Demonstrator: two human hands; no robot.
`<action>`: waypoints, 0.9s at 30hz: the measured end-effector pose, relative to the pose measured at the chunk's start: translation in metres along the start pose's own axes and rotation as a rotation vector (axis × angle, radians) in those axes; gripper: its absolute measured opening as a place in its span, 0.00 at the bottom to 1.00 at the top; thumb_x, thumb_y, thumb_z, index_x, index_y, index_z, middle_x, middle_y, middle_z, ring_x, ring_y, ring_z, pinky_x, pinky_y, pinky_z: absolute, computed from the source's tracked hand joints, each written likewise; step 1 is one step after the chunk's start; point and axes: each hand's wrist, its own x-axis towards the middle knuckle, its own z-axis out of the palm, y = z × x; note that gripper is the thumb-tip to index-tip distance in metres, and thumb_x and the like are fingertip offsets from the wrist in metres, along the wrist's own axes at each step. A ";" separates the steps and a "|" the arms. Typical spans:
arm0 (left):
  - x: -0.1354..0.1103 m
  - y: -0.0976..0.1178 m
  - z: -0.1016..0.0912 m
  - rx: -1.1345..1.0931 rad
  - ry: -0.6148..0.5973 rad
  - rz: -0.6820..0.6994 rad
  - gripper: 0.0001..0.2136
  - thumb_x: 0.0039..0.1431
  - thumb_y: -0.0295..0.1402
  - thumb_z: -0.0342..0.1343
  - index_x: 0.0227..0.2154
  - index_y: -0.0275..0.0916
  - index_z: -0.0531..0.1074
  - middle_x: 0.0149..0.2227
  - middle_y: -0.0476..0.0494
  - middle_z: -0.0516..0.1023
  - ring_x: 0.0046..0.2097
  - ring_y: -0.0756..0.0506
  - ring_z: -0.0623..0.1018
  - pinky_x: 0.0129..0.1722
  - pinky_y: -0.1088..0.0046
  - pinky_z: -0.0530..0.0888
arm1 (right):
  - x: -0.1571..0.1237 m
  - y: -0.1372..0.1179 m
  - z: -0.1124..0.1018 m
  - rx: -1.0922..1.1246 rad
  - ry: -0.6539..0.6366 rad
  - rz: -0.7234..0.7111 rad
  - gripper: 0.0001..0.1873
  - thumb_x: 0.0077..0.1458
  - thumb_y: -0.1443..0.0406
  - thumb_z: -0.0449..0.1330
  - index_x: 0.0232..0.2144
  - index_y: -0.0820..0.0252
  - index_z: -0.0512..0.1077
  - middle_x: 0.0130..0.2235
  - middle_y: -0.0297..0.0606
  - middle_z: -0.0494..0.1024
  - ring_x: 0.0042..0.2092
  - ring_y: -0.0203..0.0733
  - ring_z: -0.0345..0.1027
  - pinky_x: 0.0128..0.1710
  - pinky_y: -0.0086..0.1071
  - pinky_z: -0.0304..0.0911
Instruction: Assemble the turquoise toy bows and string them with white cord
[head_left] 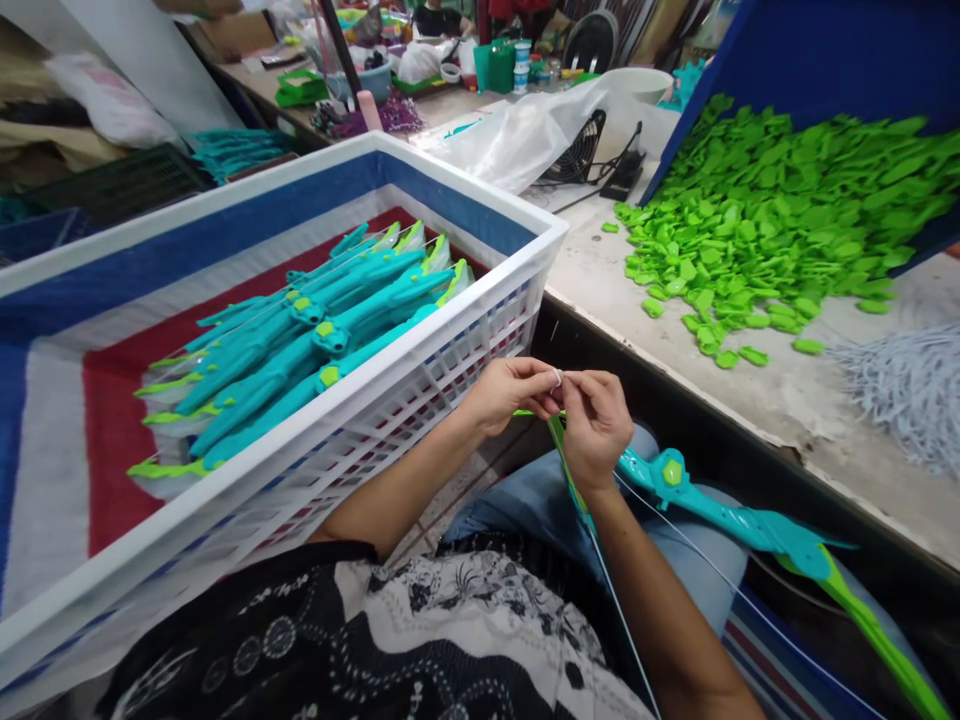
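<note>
Head view: two bare hands meet over the lap, the left hand (501, 396) and the right hand (600, 430) both pinching one short bit of white cord (557, 378) between their fingertips. One turquoise-and-green toy bow (739, 525) lies across the lap, its middle just right of the right hand, with a green part directly below the hands. Two pale string lines (694, 550) run down past the right forearm.

Left of the left hand is one white crate (465, 195) holding at least four more toy bows (255, 385), overlapped too closely for an exact count. Its lining (112, 440) is striped red, white and blue.

Ahead and right of the right hand stands a worn white tabletop (600, 270). On it, one blue bin (817, 50) lies tipped toward the hands, spilling green pieces (735, 260) too many to count; nearer the right hand's side is one bundle of grey strands (911, 390).

Straight beyond the hands are one small black fan (579, 148), a clear plastic sheet (495, 150) and one white bowl (637, 85). Farther off, a second fan (591, 42) stands near white-and-blue tubs (521, 65), whose labels are too small to read. Tiled floor (457, 485) shows below the left hand.
</note>
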 end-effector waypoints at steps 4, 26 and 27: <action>-0.002 0.000 0.001 -0.005 0.050 0.019 0.16 0.40 0.38 0.68 0.26 0.31 0.71 0.22 0.47 0.75 0.21 0.52 0.74 0.21 0.79 0.72 | 0.004 -0.001 -0.002 0.020 -0.147 -0.044 0.10 0.58 0.66 0.56 0.39 0.56 0.76 0.35 0.35 0.72 0.37 0.35 0.68 0.36 0.30 0.66; 0.000 -0.009 0.005 0.130 0.135 0.078 0.12 0.40 0.32 0.66 0.28 0.33 0.73 0.21 0.49 0.75 0.22 0.52 0.74 0.23 0.78 0.71 | 0.020 0.012 -0.017 -0.007 -0.262 -0.136 0.08 0.56 0.68 0.56 0.28 0.61 0.74 0.30 0.35 0.73 0.32 0.32 0.67 0.33 0.27 0.64; 0.000 -0.009 0.005 0.155 0.144 0.091 0.12 0.40 0.33 0.66 0.28 0.34 0.72 0.20 0.50 0.74 0.20 0.52 0.73 0.21 0.79 0.69 | 0.018 0.011 -0.015 -0.001 -0.250 -0.106 0.08 0.56 0.68 0.56 0.27 0.61 0.73 0.29 0.35 0.73 0.32 0.32 0.67 0.33 0.27 0.64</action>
